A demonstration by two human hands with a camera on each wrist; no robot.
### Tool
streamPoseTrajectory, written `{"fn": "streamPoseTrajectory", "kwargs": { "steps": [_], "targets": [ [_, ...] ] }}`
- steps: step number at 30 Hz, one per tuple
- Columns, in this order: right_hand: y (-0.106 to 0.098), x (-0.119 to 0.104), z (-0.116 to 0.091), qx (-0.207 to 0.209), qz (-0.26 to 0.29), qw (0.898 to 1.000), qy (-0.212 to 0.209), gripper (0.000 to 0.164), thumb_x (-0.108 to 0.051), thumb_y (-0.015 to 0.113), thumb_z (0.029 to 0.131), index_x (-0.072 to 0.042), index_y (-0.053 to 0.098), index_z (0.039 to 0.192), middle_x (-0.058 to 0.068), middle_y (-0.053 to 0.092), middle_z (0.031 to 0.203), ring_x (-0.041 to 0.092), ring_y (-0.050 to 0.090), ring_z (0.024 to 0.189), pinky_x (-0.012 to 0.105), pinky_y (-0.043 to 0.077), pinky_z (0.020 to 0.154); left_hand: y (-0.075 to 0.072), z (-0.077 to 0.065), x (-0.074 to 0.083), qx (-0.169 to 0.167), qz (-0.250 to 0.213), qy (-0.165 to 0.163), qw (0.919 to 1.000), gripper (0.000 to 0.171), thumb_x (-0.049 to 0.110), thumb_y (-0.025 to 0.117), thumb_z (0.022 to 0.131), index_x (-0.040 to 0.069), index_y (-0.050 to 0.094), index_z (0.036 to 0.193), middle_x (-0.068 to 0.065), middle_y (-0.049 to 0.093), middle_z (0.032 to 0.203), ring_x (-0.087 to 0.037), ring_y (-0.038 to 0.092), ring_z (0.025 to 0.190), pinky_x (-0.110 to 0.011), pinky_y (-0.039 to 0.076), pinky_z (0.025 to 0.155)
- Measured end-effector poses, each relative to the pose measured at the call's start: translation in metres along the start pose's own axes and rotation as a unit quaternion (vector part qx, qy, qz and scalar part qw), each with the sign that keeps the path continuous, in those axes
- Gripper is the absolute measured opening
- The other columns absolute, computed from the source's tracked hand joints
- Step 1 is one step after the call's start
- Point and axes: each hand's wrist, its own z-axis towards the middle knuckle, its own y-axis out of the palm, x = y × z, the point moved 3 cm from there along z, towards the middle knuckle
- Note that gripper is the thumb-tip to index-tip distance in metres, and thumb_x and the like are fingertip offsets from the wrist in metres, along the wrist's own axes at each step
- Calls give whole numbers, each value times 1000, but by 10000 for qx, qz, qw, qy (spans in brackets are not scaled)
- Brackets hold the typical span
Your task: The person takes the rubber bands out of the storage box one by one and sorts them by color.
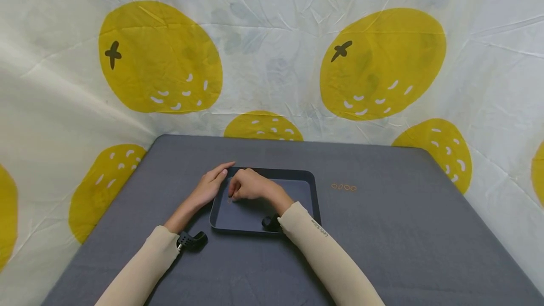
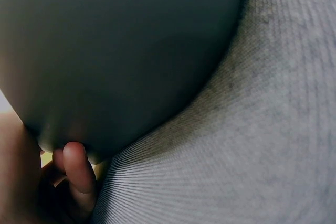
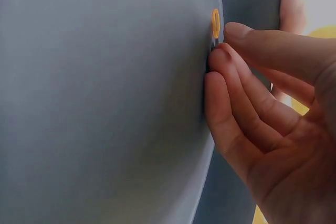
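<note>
While head view alone shows four rings [image 1: 347,187] rightward on open table [image 1: 395,221], your straight left hand [image 1: 210,185] borders the tray [image 1: 246,216], your relaxed right hand [image 1: 250,185] one ring [image 3: 214,23].

Tray wall [image 1: 314,192] around right fingers [image 3: 219,103], left hand [image 1: 210,184] blocking far left corner, free room over far right corner

The tray [image 1: 244,218] is dark grey; rings [image 1: 347,187] orange; table [image 1: 403,230] grey; sleeves [image 1: 331,259] cream; backdrop [image 1: 272,60] white with yellow fruits [image 1: 161,60].
</note>
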Motion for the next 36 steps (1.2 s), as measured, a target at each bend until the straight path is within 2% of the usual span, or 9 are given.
{"fn": "streamPoseTrajectory", "kwargs": {
  "steps": [10, 18, 23, 36],
  "targets": [
    [3, 2, 4, 151, -43, 9997, 197, 11, -7, 79, 89, -17, 83, 89, -3, 80, 87, 4, 67, 74, 19, 52, 69, 0, 1, 0, 17, -35, 6, 10000, 44, 33, 37, 114, 21, 50, 155, -12, 47, 161, -37, 40, 151, -61, 33, 120],
    [5, 1, 5, 111, -166, 9996, 190, 14, -10, 78, 91, -20, 80, 82, -9, 74, 79, 5, 62, 68, 19, 49, 62, -1, 1, 1, 79, 57, 81, 9999, 45, 30, 37, 114, 16, 50, 155, -15, 48, 160, -39, 42, 149, -63, 35, 118],
    [7, 1, 5, 72, -258, 9994, 212, 15, -10, 75, 92, -20, 80, 82, -10, 73, 78, 5, 59, 66, 18, 48, 62, -1, 0, 1, 71, 2, 16, 10000, 45, 32, 38, 114, 18, 51, 154, -13, 49, 160, -37, 42, 149, -61, 35, 119],
    [7, 1, 3, -83, -329, 9991, 253, 14, -11, 71, 93, -16, 81, 84, -10, 70, 74, 4, 55, 61, 18, 44, 60, 0, 0, 2, 87, 11, 48, 9999, 44, 29, 38, 114, 17, 51, 154, -15, 49, 159, -38, 44, 148, -62, 36, 118]
  ]
}}
